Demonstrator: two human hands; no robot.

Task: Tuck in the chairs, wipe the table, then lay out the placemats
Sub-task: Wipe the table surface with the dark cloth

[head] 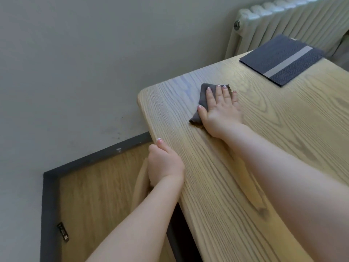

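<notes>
The left hand (164, 165) grips the table (217, 186) edge. The right hand (221, 108) lies flat, fingers straight, pressing a grey cloth (203, 97) on the table. The placemats (281, 59) sit stacked at the far right corner.

Under the right hand (220, 108) lies a dark grey cloth (203, 100) on a pale oak table (226, 186) with wavy grain. Beyond that hand, navy herringbone placemats (281, 58) carry a light grey stripe. Behind them stands a white radiator (283, 23). Left of the left hand (164, 165), the wall (75, 63) is grey.
</notes>
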